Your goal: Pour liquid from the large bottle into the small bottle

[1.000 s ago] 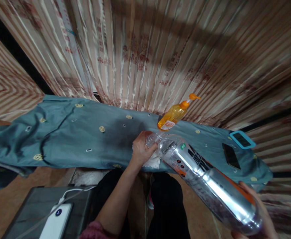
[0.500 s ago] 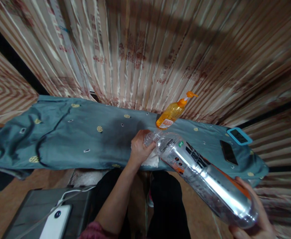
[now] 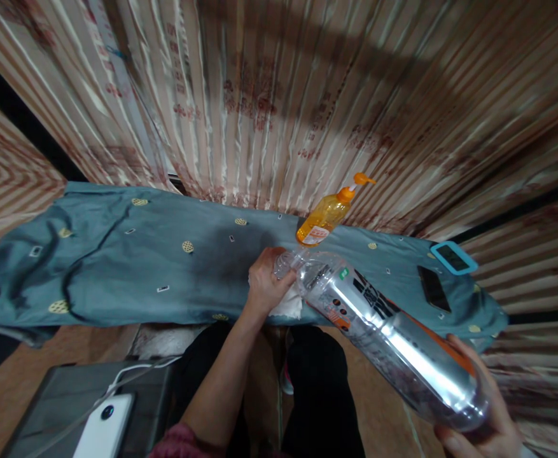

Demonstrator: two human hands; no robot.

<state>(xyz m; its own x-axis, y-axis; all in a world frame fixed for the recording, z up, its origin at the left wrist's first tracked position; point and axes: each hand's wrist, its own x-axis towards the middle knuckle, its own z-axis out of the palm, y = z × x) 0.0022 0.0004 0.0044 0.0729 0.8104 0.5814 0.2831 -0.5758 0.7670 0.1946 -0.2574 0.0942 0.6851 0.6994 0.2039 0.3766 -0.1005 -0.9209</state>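
Note:
A large clear plastic bottle (image 3: 378, 324) with a silver, black and orange label slants across the front of the bench, its neck toward the left and its base low at the right. My right hand (image 3: 491, 407) is closed around the base end. At the bottle's mouth, my left hand (image 3: 269, 280) is closed on a clear, rounded plastic piece (image 3: 284, 262), whose exact kind I cannot make out. White tissue (image 3: 288, 305) shows below my left fingers. Just behind the bottle's neck stands an orange pump bottle (image 3: 323, 219), partly filled with orange liquid.
A green cloth (image 3: 116, 267) with a pineapple pattern covers the narrow bench. At its right end lie a dark phone (image 3: 433, 288) and a blue-framed device (image 3: 454, 257). A pleated curtain (image 3: 269, 95) hangs behind. At lower left, a white power bank (image 3: 104, 426) rests on a grey box (image 3: 44, 407).
The view has shifted slightly, so everything sits a little further left. Both hands keep their hold, and the bottle's pose is nearly the same.

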